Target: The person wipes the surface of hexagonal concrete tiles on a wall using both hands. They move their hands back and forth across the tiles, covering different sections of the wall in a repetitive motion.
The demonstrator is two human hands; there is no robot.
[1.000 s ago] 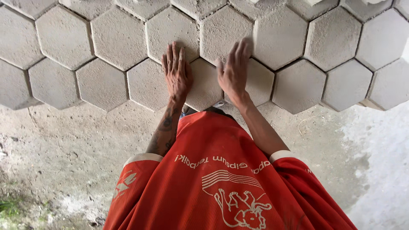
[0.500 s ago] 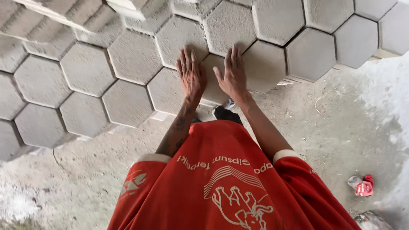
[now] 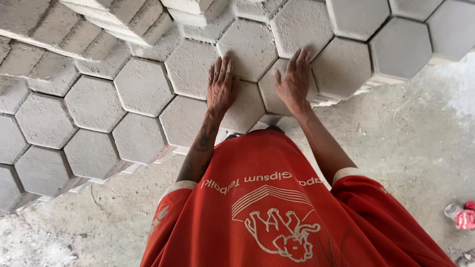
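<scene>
While flat and open on the hexagonal paving blocks [image 3: 247,106], left hand [image 3: 221,86] and right hand [image 3: 293,81], fingers spread, holding nothing.

A small crumpled wrapper on the ground

One little package [image 3: 460,215] lies on the grey ground at the far right edge, near the bottom. It is squashed and bumpy, red with a pale grey end. The red shirt [image 3: 277,212] has a white picture and white letters printed on it.

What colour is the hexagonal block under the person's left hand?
Pale grey, with a rough grainy surface, seen in the head view: the hexagonal block under the left hand.
</scene>
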